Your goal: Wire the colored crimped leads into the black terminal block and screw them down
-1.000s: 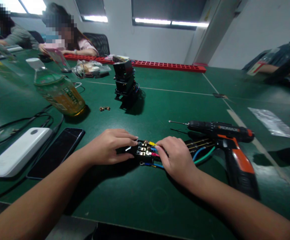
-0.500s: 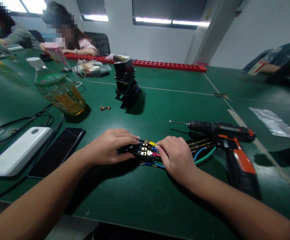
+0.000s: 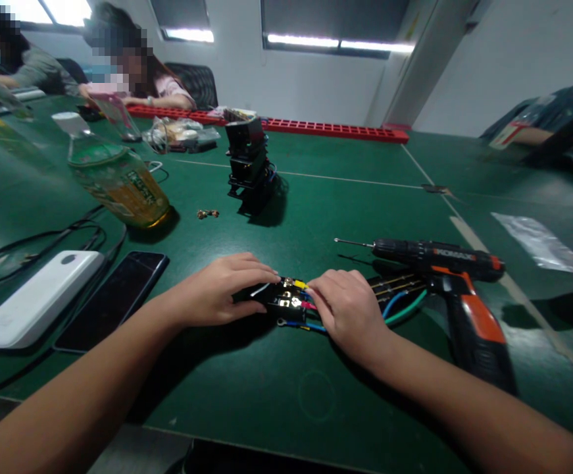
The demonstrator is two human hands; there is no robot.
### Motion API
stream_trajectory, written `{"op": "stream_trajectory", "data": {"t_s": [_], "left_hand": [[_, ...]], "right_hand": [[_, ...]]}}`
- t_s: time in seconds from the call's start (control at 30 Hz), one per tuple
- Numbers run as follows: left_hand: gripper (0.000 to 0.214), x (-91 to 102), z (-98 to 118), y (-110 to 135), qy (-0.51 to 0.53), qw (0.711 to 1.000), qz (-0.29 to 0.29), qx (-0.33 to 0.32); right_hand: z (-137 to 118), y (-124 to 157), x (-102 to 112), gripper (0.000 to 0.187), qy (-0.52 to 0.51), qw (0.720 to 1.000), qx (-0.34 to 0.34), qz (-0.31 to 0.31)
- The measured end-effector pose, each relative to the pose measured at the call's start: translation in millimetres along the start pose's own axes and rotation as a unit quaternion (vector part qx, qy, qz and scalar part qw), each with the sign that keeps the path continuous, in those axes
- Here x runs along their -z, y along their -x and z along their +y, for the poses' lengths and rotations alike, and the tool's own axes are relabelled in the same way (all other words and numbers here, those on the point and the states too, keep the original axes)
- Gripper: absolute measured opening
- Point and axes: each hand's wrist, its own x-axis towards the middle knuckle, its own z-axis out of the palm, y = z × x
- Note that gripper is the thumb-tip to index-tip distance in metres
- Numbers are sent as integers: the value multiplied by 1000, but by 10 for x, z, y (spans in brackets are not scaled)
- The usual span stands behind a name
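Note:
A small black terminal block (image 3: 285, 303) lies on the green table (image 3: 286, 388) between my hands. My left hand (image 3: 217, 289) wraps over its left end, fingers curled on it. My right hand (image 3: 348, 309) pinches the coloured wires (image 3: 400, 304) where their yellow, red and blue lugs meet the block's right side. The wires run off to the right, under an orange and black cordless screwdriver (image 3: 444, 276) lying on its side.
A tea bottle (image 3: 113, 178), a white power bank (image 3: 34, 303) and a black phone (image 3: 113, 299) lie to the left with cables. A stack of black blocks (image 3: 249, 164) and loose screws (image 3: 207, 213) sit farther back. Other people sit at the far edges.
My left fingers have shifted slightly to the right over the block's top. My right hand and the screwdriver stay where they were.

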Motion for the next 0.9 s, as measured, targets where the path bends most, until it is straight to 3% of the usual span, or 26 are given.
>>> {"op": "stream_trajectory", "data": {"t_s": [0.53, 0.9], "left_hand": [[34, -4, -6, 2, 4, 1000, -13, 4], [32, 6, 3, -9, 12, 1000, -12, 11]], "right_hand": [[29, -12, -25, 12, -2, 1000, 5, -10], [45, -31, 10, 18, 14, 999, 47, -11]]}}
